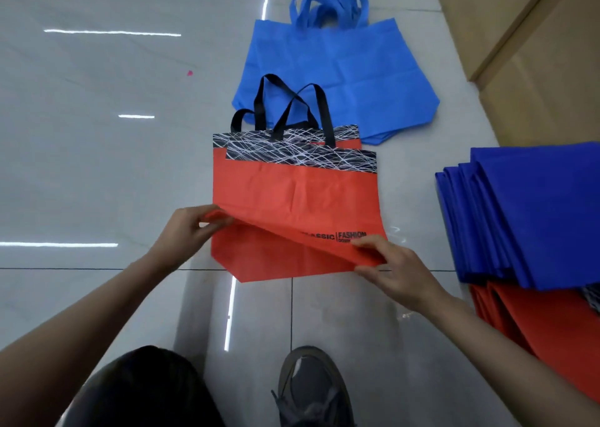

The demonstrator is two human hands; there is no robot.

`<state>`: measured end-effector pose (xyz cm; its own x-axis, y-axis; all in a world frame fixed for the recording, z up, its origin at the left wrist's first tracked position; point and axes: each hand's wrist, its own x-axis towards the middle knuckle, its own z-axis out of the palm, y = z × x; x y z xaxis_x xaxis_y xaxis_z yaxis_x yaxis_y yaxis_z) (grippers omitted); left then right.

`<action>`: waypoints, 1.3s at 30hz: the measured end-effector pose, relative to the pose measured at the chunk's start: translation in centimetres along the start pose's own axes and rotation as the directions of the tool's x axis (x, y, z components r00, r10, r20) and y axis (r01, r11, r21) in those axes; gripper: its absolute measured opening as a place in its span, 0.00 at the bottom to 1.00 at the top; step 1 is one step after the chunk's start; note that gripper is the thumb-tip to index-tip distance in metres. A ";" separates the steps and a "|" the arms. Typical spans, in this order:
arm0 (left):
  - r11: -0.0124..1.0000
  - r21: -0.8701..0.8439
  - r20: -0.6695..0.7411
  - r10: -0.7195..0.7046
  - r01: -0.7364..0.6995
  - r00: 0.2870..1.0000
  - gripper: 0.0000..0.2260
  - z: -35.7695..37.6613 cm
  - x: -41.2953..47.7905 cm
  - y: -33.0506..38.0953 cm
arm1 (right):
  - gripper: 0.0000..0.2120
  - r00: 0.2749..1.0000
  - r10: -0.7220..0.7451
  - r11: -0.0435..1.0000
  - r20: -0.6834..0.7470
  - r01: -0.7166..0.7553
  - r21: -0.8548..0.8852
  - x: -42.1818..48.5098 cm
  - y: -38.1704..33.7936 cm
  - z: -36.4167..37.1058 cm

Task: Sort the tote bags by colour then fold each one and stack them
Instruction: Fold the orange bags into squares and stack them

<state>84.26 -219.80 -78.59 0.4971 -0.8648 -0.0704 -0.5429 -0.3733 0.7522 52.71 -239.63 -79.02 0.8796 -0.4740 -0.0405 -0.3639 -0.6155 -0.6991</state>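
Two red tote bags with black patterned tops and black handles lie one on the other on the glossy floor. The top red bag (302, 199) has its bottom edge lifted. My left hand (188, 228) pinches its lower left corner. My right hand (389, 264) pinches the lower right corner, just below the printed words. The lower red bag (259, 257) lies flat beneath. Behind them a pile of light blue tote bags (334, 75) lies flat with handles pointing away.
At the right, a stack of dark blue bags (532, 212) lies on top of red bags (552, 326). Cardboard boxes (526, 53) stand at the far right. My knee (139, 391) and shoe (311, 387) are at the bottom. A small pink scrap (189, 73) lies on the floor.
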 end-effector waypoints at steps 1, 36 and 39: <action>0.999 -0.042 -0.006 -0.018 0.018 1.000 0.10 -0.2 0.6 0.0 | 0.32 0.999 0.023 0.999 0.023 -0.024 0.037 -0.3 0.4 -0.7; 0.819 0.566 -0.111 -0.040 0.097 0.993 0.23 10.9 7.1 -0.8 | 0.27 0.997 0.029 0.863 -0.069 -0.060 -0.502 18.7 -1.8 10.7; 0.798 0.589 -0.120 -0.065 0.124 0.991 0.24 11.0 6.7 -1.0 | 0.27 0.998 0.056 0.839 0.000 -0.047 -0.542 18.3 -0.3 10.8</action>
<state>80.68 -228.87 -87.05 0.6093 -0.7919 -0.0401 -0.7705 -0.6033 0.2059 72.24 -241.32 -87.32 0.8580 -0.5075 -0.0792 -0.5125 -0.8355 -0.1981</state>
